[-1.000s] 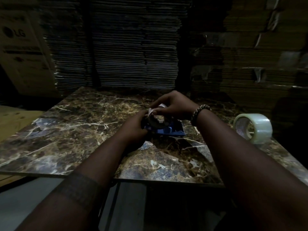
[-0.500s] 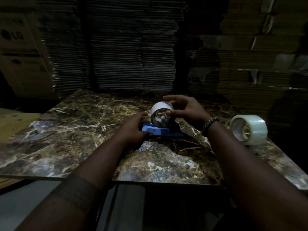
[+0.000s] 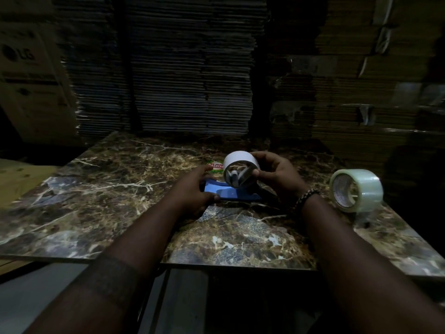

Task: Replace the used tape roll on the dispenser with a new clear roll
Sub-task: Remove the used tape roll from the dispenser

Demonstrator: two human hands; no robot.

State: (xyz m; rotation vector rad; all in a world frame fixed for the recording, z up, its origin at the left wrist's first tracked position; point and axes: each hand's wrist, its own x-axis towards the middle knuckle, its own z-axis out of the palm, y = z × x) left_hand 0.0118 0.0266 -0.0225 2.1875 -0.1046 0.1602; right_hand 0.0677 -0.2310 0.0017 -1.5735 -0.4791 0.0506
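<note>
1. Dispenser (image 3: 231, 192) w/ blue base sits on the marble table (image 3: 96, 201), about mid-table; largest item here after the table itself and the stacks of flat cardboard (image 3: 180, 80) rising behind its far edge. A box (image 3: 29, 75) w/ printed logo stands at far left.
2. Clear roll (image 3: 356, 190), new and full, stands on edge near the table's right edge, well apart from the dispenser, hole facing the camera.
3. Used roll (image 3: 237, 165), a near-bare white core, is upright at the dispenser's hub; can't tell if it's seated on it or just lifted off. Hub parts visible thru the hole.
4. Right hand (image 3: 277, 174) pinches the used roll: fingers over the top, thumb at lower right rim. Beaded bracelet (image 3: 307, 197) on that wrist.
5. Left hand (image 3: 192, 186) is curled around the dispenser's left end, palm down, thumb on the blue base.
6. Red/green label (image 3: 215, 166) shows just behind the left fingertips; text partly hidden.
</note>
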